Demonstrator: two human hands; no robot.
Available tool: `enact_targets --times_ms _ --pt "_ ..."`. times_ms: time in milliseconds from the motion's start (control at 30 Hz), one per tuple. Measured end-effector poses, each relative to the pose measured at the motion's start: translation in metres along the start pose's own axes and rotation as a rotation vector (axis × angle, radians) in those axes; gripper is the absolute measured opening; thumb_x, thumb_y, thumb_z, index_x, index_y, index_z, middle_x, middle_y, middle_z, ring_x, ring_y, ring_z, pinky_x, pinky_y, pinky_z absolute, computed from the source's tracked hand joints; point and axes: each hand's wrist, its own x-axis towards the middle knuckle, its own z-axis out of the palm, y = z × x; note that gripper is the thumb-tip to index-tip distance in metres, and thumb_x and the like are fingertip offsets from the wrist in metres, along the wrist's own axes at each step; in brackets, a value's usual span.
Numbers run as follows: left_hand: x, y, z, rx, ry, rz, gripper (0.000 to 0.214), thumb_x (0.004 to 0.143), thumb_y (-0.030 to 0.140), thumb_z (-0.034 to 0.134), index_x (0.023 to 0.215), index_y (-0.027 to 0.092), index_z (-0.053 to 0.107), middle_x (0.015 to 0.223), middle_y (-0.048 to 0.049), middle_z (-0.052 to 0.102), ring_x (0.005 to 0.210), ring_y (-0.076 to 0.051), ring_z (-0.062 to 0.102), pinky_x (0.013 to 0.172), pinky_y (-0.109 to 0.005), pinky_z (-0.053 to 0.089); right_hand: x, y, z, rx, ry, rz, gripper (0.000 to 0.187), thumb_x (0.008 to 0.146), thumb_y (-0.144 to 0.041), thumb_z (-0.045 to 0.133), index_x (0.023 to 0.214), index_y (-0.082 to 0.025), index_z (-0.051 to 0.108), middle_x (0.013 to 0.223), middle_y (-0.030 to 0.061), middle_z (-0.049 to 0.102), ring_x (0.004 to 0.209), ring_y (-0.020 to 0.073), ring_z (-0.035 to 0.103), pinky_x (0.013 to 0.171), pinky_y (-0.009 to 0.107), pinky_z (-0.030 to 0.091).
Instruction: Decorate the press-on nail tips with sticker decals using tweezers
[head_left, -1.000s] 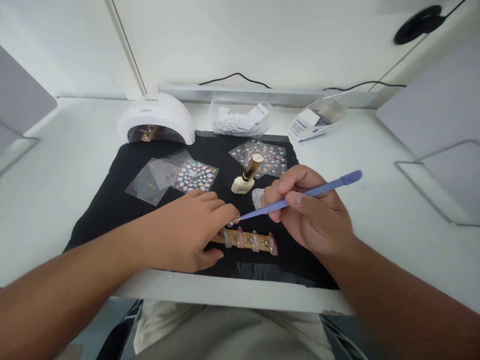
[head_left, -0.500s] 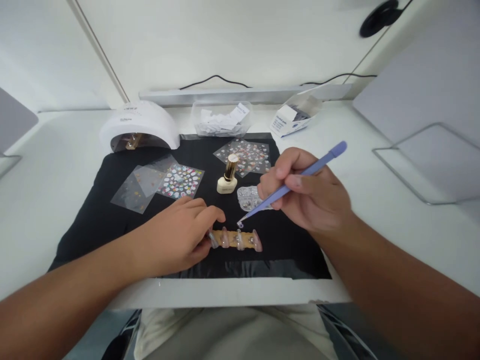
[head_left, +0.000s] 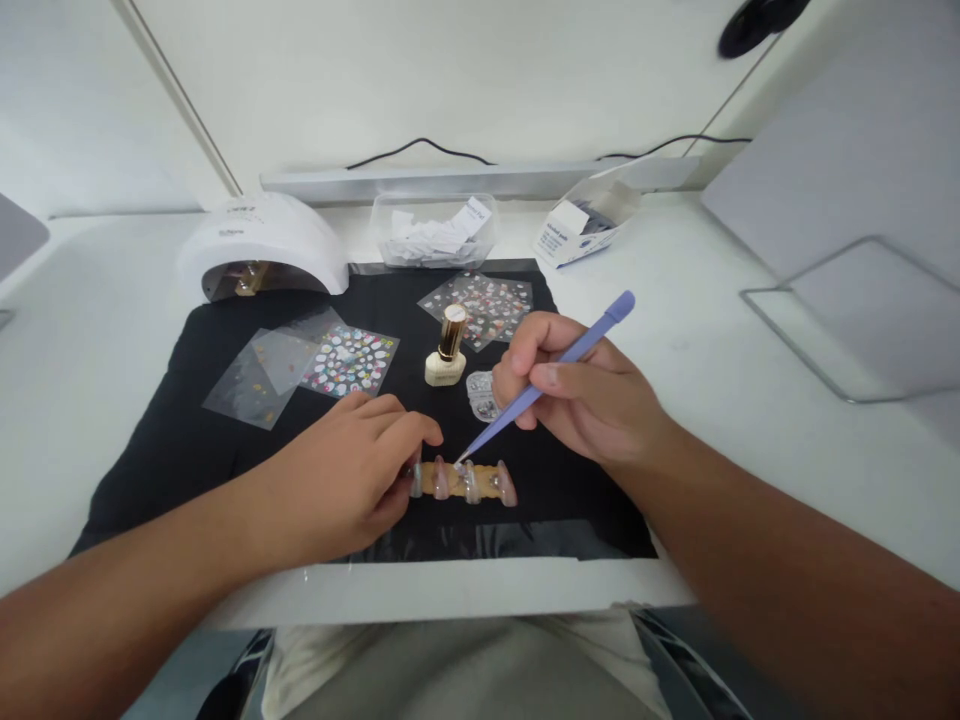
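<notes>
My right hand [head_left: 581,390] grips a purple pen-like picking tool [head_left: 551,375], its thin tip pointing down to the left. The tip is at a tan nail display strip [head_left: 486,481] that carries several glossy, pale artificial nails [head_left: 440,478]. A tiny shiny piece shows at the tip, too small to make out. My left hand [head_left: 360,465] is closed on the strip's left end, which its fingers partly hide. Behind the strip stands a cream nail polish bottle [head_left: 445,366] with a gold cap. A clear case of small gems [head_left: 481,396] is partly covered by my right hand.
Sticker sheets [head_left: 351,358] lie on the black cloth [head_left: 172,420], with more sticker sheets [head_left: 480,305] farther back. Behind are a white nail lamp [head_left: 270,240], a clear tub [head_left: 435,240] of white pads and an opened carton [head_left: 581,230]. A wire stand [head_left: 799,345] is at right.
My right hand has moved down and left, bringing the tool's tip and the tiny piece from above the strip to its nails. My left hand keeps its hold; the view has shifted slightly.
</notes>
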Motion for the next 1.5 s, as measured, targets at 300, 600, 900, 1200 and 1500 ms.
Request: enact_targets --times_ms 300,600,900,1200,1500 --pt "-0.001 -0.002 0.001 0.024 0.012 0.032 0.026 0.089 0.012 0.058 0.113 0.018 0.048 0.097 -0.0036 0.065 0.089 -0.022 0.060 0.079 -0.039 0.041 -0.001 0.003 0.004 -0.001 0.020 0.006 0.014 0.083 -0.026 0.073 0.083 -0.018 0.063 0.059 -0.0041 0.063 0.050 0.0091 0.056 0.048 0.021 0.041" --pt "0.001 -0.001 0.000 0.034 -0.033 0.021 0.034 0.087 0.012 0.060 0.119 0.017 0.049 0.100 -0.0044 0.065 0.095 -0.023 0.060 0.081 -0.040 0.042 0.000 0.005 0.006 -0.027 0.035 0.001 0.015 0.083 -0.028 0.075 0.081 -0.018 0.063 0.059 -0.0044 0.063 0.050 0.0098 0.056 0.049 0.023 0.044" --pt "-0.016 -0.008 -0.039 0.134 -0.100 -0.065 0.057 0.081 0.026 0.072 0.131 0.020 0.046 0.126 -0.0086 0.056 0.118 -0.030 0.051 0.100 -0.048 0.039 -0.004 0.012 0.017 -0.087 0.068 -0.044 0.007 0.087 -0.024 0.071 0.085 -0.019 0.068 0.066 -0.0025 0.066 0.056 0.0098 0.060 0.055 0.023 0.046" --pt "-0.018 -0.019 -0.048 0.096 -0.262 -0.222 0.046 0.079 0.034 0.074 0.121 0.021 0.059 0.114 -0.0054 0.062 0.110 -0.026 0.056 0.098 -0.044 0.043 -0.008 0.020 0.024 -0.225 0.032 -0.011 0.007 0.093 -0.023 0.064 0.090 -0.022 0.070 0.076 -0.0014 0.065 0.066 0.0117 0.063 0.059 0.025 0.049" --pt "-0.016 -0.021 -0.054 0.033 -0.302 -0.286 0.037 0.082 0.038 0.070 0.116 0.025 0.061 0.109 -0.0028 0.065 0.097 -0.024 0.062 0.080 -0.036 0.047 -0.002 0.022 0.021 -0.362 -0.025 -0.017 0.016 0.096 -0.034 0.062 0.091 -0.023 0.071 0.072 -0.0003 0.069 0.067 0.0137 0.065 0.061 0.027 0.050"
